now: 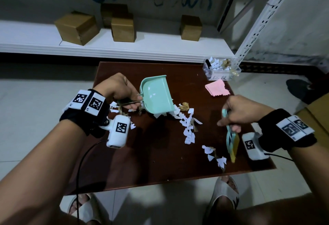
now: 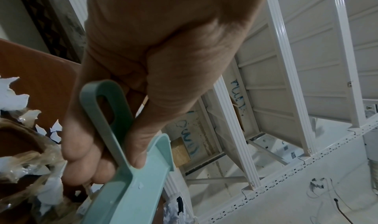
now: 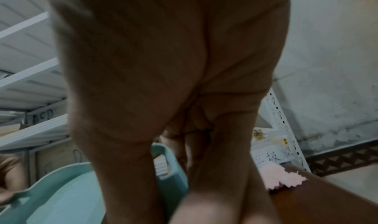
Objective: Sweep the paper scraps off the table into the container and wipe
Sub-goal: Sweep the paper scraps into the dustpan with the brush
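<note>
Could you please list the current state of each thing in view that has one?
Dustpan: tilted, lip on table, held by left hand.
Hand brush: held by right hand, bristles down.
Paper scraps: scattered on table.
Clear container: open, holding scraps.
Pink cloth: lying unused.

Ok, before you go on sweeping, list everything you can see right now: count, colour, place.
dustpan: one, mint green, tilted on the table, lip among the scraps
brush: one, mint handle, yellowish bristles, near right edge
paper scraps: many, white with some tan, strewn from the dustpan to the near right
container: one, clear, labelled, holding scraps, far right corner
cloth: one, pink, beside the container
table: one, dark brown
boxes: four, cardboard brown, on the white shelf behind
slippers: two, pale, on the floor below
left hand: grips the dustpan handle
right hand: grips the brush handle
</note>
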Action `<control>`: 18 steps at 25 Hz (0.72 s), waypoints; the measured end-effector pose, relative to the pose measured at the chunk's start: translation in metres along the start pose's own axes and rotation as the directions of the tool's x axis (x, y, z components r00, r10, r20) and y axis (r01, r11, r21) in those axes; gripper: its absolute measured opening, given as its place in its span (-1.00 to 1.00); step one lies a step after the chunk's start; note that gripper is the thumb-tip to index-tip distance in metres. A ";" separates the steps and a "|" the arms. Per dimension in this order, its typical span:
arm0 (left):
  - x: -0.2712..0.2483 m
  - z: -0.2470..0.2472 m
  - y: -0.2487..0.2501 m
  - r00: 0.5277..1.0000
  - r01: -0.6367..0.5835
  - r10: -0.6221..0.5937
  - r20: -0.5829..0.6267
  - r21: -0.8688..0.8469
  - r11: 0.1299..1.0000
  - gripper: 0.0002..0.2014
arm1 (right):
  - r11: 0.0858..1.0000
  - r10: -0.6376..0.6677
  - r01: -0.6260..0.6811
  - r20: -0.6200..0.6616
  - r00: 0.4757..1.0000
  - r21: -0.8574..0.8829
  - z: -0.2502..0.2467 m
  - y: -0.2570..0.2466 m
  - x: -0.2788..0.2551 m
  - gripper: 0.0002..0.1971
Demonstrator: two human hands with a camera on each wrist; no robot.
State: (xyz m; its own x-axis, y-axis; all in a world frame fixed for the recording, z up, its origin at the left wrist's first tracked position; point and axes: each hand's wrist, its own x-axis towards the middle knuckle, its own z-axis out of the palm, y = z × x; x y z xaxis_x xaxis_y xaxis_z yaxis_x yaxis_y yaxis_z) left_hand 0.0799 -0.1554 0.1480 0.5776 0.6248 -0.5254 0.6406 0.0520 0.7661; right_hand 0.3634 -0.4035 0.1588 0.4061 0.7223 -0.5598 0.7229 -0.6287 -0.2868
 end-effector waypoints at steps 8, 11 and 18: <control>0.000 0.001 0.001 1.000 0.001 -0.001 0.014 0.008 1.000 -0.85 | 0.997 -0.071 0.073 0.126 0.989 -0.012 0.026 -0.005 0.010 -0.69; -0.001 0.003 0.002 1.000 0.003 -0.003 0.010 0.008 1.000 -0.86 | 0.989 -0.081 0.074 0.048 0.996 0.129 0.039 -0.016 0.019 -0.69; -0.001 0.001 0.001 1.000 -0.002 0.002 0.008 0.011 1.000 -0.87 | 0.925 -0.208 0.257 -0.194 0.959 0.280 0.043 -0.033 0.032 -0.70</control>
State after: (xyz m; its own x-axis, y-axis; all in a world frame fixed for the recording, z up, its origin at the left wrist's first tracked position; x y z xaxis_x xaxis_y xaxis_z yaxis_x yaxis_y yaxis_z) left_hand 0.0809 -0.1565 0.1490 0.5830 0.6185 -0.5268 0.6449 0.0422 0.7631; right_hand 0.3285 -0.3722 0.1164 0.3472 0.8791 -0.3265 0.6164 -0.4763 -0.6270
